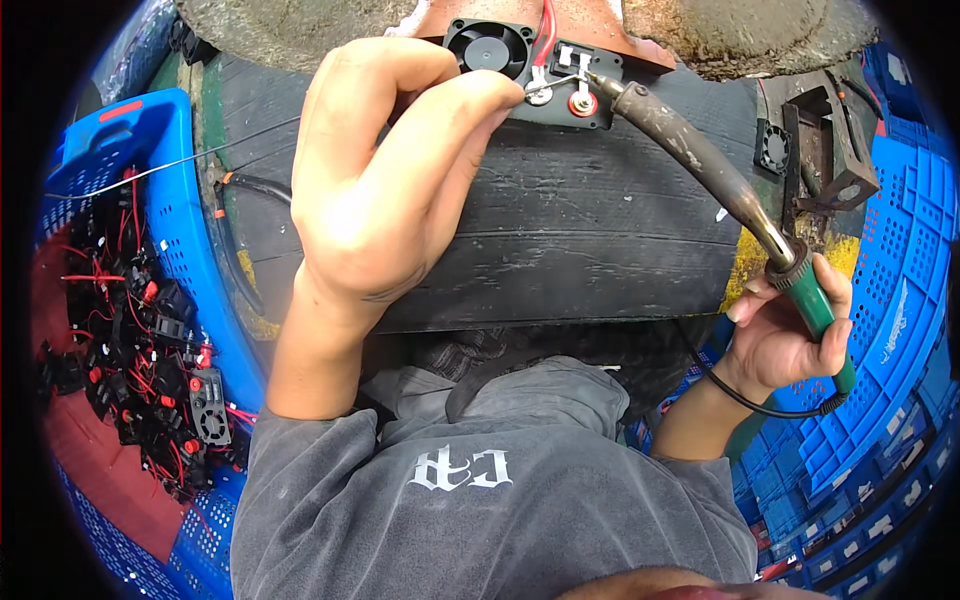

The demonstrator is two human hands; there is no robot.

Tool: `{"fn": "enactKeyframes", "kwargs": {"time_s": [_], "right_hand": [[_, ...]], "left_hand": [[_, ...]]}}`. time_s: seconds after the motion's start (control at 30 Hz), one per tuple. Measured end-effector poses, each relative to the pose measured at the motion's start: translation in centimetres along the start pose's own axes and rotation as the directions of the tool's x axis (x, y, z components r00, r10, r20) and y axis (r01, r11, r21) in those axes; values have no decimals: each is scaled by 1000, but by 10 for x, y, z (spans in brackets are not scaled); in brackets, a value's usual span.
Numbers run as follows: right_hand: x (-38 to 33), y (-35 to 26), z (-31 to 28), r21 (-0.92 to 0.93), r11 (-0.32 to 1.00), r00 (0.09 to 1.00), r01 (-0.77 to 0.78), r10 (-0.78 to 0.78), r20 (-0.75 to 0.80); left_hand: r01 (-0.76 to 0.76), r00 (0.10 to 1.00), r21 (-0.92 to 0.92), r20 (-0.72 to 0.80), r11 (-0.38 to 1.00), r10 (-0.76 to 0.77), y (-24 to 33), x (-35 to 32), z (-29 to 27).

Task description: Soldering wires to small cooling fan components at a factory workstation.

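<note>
My right hand (785, 340) is wrapped round the green handle of a soldering iron (700, 160). Its tip rests at a metal tab on a small black panel (515, 113) at the far side of the table. In a pinch, my left hand (365, 190) holds a thin solder wire (215, 149), whose end reaches toward the iron's tip; whether they touch I cannot tell. Mounted on the panel are a black fan (487, 52), a red-ringed terminal (582, 103) and a second, silvery terminal (538, 95). Red wires (547, 35) lead up from it.
On the left, a blue crate (172, 170) holds a heap of black parts with red wires (130, 330). A loose small fan (772, 146) and a rusty metal frame (842, 160) lie at the right. Blue crates (850, 420) stand beyond the table's right edge. The iron's black cord (735, 398) trails near my lap.
</note>
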State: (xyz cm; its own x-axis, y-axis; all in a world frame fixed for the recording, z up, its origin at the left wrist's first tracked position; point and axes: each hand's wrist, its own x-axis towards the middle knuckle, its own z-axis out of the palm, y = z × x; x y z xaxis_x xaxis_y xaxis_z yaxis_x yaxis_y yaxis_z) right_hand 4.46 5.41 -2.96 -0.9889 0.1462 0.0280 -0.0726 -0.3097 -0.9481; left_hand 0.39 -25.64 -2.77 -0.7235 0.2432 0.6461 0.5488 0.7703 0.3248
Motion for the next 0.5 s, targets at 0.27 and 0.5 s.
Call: {"fn": "enactKeyframes", "kwargs": {"time_s": [0.27,0.5], "right_hand": [[0,1,-2,-12,1000,999,26,-25,41],[3,1,0,-3,1000,1000,-5,5,20]], "left_hand": [[13,1000,11,-19,1000,-12,-1,-1,-1],[16,1000,13,-10,1000,-16,0,1,-2]]}}
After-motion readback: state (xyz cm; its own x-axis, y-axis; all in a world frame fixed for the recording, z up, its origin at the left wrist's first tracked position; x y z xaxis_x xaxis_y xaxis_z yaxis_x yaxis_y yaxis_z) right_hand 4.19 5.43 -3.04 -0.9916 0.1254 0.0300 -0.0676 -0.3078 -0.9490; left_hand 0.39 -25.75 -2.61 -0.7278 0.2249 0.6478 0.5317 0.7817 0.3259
